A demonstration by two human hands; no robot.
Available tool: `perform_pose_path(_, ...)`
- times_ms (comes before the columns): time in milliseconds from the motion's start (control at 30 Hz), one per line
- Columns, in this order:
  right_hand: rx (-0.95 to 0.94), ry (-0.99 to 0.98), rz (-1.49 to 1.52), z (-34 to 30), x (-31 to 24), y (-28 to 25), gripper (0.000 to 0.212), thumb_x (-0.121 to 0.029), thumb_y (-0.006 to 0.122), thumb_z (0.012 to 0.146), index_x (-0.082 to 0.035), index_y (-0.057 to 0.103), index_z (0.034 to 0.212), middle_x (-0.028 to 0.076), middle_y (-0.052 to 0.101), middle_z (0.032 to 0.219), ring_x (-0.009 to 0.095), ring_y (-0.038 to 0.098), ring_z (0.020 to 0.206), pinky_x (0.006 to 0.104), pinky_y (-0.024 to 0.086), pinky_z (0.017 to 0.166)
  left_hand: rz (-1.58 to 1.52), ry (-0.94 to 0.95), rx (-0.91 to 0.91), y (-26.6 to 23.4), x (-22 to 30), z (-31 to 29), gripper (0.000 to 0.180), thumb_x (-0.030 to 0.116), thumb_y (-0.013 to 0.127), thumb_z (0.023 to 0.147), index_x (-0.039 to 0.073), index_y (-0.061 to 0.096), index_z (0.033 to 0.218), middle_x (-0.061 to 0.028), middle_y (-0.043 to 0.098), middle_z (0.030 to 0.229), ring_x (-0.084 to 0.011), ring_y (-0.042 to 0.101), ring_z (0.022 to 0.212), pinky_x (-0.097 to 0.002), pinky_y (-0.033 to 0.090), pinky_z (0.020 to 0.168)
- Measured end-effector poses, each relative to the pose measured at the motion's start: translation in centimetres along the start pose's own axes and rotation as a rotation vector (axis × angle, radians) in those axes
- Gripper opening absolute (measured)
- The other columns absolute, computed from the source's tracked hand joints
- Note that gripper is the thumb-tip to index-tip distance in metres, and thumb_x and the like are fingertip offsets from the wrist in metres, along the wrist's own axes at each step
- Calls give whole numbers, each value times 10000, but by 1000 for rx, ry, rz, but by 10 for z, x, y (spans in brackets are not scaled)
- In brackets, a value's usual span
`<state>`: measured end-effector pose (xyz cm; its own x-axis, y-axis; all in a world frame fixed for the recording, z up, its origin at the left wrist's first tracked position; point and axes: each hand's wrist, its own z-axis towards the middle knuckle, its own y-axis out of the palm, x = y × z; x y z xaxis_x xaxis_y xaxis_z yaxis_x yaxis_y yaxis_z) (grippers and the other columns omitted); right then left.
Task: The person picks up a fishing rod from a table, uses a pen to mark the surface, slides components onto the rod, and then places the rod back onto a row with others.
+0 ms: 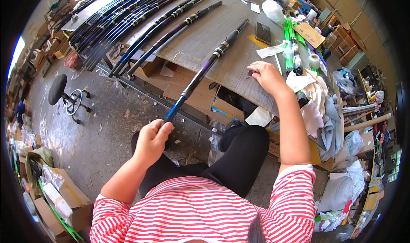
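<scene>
Clearly the left hand (151, 138) is clenched around the blue end of a long fishing rod (205, 68), which slants up and away from it so that the dark far end with its silver band lies on the worktable (200, 38). Held this way, the table seems to carry part of the rod's length while the fist steadies the rest out over the floor, off the table's near edge.

The right hand (265, 75) rests on the table just right of the rod, fingers bent and pinched over a small dark piece; what that piece is cannot be made out. A phone (263, 32) lies flat on the table beyond that hand, and a bundle of green sticks (290, 42) lies further right, near a heap of pale cloths (316, 98) at the table's right end.

More rods (128, 16) lie side by side across the far left of the table, their ends overhanging its edge, likely laid parallel to keep them sorted. A round stool (57, 89) stands on the floor left of the table, and cardboard boxes (68, 200) sit at the lower left.

The rod's butt is hidden inside the fist, and the space under the table is partly blocked by the person's dark-clad knee (247, 144).
</scene>
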<state>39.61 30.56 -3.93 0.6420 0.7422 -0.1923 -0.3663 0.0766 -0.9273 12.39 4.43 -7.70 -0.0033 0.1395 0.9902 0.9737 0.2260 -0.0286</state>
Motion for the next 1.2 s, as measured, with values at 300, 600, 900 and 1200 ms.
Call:
perform_pose_path(300, -170, 78, 12, 13, 12, -8, 176, -71, 693, 655, -11, 611, 800, 146, 602, 830, 258, 599, 780, 336, 478, 712, -289, -64, -127, -2, 1, -19, 457, 399, 456, 900, 4, 497, 1128, 30, 404, 657, -26, 338, 489, -179, 307, 427)
perform_pose_path(600, 116, 161, 424, -13, -70, -9, 153, -10, 659, 679, 8, 637, 830, 97, 620, 713, 183, 600, 642, 270, 474, 575, -386, -74, 86, -30, -39, -28, 515, 454, 349, 916, 3, 518, 1100, 28, 389, 647, -47, 293, 462, -200, 308, 417)
perform_pose_path(900, -286, -107, 601, -28, -168, 87, 134, -101, 650, 686, 15, 629, 749, 129, 590, 667, 246, 593, 604, 314, 460, 569, -110, -62, 37, 2, -55, -9, 262, 105, 646, 794, 3, 537, 1010, 46, 516, 682, 5, 442, 578, -160, 345, 484)
perform_pose_path(1200, -414, -209, 822, -32, -165, 114, 126, -79, 639, 687, 35, 610, 733, 136, 586, 642, 214, 580, 566, 290, 440, 528, 107, -46, 79, 3, -61, 10, 150, 145, 662, 769, 7, 630, 818, 9, 575, 636, -37, 478, 566, -195, 384, 504)
